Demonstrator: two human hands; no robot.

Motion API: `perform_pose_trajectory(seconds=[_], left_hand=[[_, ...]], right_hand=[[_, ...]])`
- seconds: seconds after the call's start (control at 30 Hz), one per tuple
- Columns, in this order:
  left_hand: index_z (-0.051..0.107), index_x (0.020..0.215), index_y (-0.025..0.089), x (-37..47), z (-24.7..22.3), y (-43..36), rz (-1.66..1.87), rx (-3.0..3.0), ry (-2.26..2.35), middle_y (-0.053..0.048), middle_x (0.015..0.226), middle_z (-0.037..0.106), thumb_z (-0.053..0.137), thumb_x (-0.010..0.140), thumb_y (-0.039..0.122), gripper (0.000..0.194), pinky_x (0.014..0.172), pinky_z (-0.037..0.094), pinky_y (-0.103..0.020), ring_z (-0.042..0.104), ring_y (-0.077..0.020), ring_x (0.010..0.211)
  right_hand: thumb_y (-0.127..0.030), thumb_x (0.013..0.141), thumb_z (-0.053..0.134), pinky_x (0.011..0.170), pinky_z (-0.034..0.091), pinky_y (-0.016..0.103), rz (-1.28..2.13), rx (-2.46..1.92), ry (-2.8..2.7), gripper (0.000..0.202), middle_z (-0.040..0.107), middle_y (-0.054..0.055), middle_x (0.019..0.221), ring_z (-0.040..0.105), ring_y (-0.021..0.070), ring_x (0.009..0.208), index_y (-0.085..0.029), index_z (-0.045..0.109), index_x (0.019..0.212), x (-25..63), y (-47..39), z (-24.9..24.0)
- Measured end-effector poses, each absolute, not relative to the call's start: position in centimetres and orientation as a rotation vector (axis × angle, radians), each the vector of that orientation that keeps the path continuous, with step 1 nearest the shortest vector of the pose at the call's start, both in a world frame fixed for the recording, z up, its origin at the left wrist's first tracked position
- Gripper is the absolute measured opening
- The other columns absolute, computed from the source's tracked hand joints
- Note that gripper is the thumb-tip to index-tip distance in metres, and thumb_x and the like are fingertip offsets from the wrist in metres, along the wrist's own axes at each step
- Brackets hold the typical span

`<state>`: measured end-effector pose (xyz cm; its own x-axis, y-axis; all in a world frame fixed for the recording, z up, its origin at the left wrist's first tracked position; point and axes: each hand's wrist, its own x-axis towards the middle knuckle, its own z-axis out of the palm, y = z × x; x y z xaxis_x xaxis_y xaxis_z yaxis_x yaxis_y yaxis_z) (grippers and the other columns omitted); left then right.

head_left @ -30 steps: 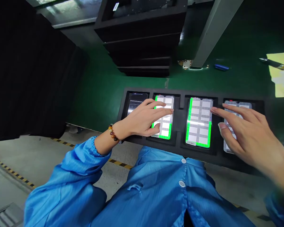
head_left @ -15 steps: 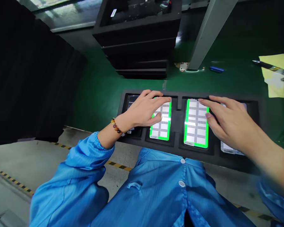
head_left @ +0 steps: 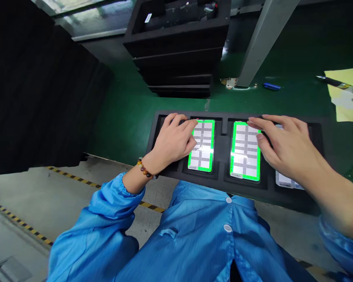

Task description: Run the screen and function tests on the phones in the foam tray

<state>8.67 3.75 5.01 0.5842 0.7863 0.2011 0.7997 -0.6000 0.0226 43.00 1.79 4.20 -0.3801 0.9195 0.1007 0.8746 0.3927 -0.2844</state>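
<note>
Two lit phones, head view: left phone [head_left: 204, 150] and right phone [head_left: 244, 156], glossy, round-cornered, long axes near-to-far, mid-length in matte black foam tray [head_left: 222, 149]. Left hand [head_left: 172, 141], loosely open, reaches left phone's far-left corner; right hand [head_left: 291, 145], open, right phone's far-right. Contact unclear.

The light is dim around the dark sides, but the two phone screens [head_left: 203, 147] glow bright with small white shiny spots, and the right arm [head_left: 338, 192] looks blurry.
</note>
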Motion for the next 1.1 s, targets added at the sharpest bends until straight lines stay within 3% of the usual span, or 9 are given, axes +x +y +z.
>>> perform_pose_trajectory(seconds=[0.3, 0.47, 0.63, 0.73, 0.9, 1.1], left_hand=[[0.066, 0.146, 0.015, 8.7, 4.2, 5.0, -0.375, -2.948, -1.225, -0.012, 0.136, 0.080, 0.051, 0.100, 0.021, 0.050, 0.115, 0.045, -0.054, 0.066, -0.0337, 0.128], [0.065, 0.147, 0.015, 8.1, 4.3, 2.8, -0.408, -2.980, -1.141, -0.011, 0.143, 0.078, 0.051, 0.100, 0.019, 0.050, 0.113, 0.045, -0.052, 0.067, -0.0327, 0.129], [0.066, 0.146, 0.015, 7.9, 4.7, -0.3, -0.439, -2.991, -1.132, -0.009, 0.148, 0.077, 0.052, 0.098, 0.016, 0.050, 0.114, 0.046, -0.051, 0.067, -0.0323, 0.129], [0.068, 0.146, 0.016, 7.5, 4.8, -2.3, -0.463, -3.012, -1.150, -0.007, 0.151, 0.076, 0.055, 0.096, 0.017, 0.052, 0.114, 0.047, -0.049, 0.068, -0.0316, 0.130], [0.073, 0.141, 0.017, 6.9, 4.4, -5.5, -0.571, -3.036, -1.108, -0.004, 0.145, 0.080, 0.059, 0.092, 0.022, 0.051, 0.113, 0.048, -0.047, 0.072, -0.0289, 0.124], [0.076, 0.133, 0.023, 7.0, 3.7, -7.2, -0.710, -2.943, -1.232, 0.003, 0.133, 0.085, 0.054, 0.093, 0.017, 0.046, 0.119, 0.044, -0.046, 0.076, -0.0254, 0.119]], right_hand=[[-0.036, 0.112, 0.038, 0.122, 0.042, 0.067, 0.323, -1.508, -2.398, 0.050, 0.076, 0.014, 0.146, 0.061, 0.0385, 0.149, -0.025, 0.061, 0.155, 42.7, 1.2, 4.4], [-0.031, 0.111, 0.041, 0.120, 0.044, 0.070, 0.268, -1.462, -2.493, 0.051, 0.073, 0.019, 0.145, 0.060, 0.0429, 0.148, -0.027, 0.054, 0.160, 42.9, -2.1, 4.5], [-0.022, 0.106, 0.051, 0.117, 0.047, 0.065, 0.191, -1.360, -2.522, 0.069, 0.080, 0.014, 0.126, 0.065, 0.0404, 0.142, -0.032, 0.037, 0.173, 43.1, -5.7, 4.1], [-0.019, 0.104, 0.056, 0.116, 0.049, 0.061, 0.147, -1.278, -2.519, 0.073, 0.079, 0.014, 0.131, 0.068, 0.0383, 0.137, -0.027, 0.039, 0.174, 43.3, -7.4, 3.7], [-0.009, 0.099, 0.061, 0.115, 0.051, 0.057, 0.197, -1.179, -2.484, 0.080, 0.074, 0.015, 0.142, 0.069, 0.0364, 0.135, -0.024, 0.042, 0.175, 44.1, -10.1, 2.9], [-0.003, 0.096, 0.058, 0.116, 0.051, 0.058, 0.278, -1.115, -2.432, 0.092, 0.075, 0.013, 0.138, 0.067, 0.0363, 0.137, -0.029, 0.033, 0.180, 44.9, -11.3, 2.0]])
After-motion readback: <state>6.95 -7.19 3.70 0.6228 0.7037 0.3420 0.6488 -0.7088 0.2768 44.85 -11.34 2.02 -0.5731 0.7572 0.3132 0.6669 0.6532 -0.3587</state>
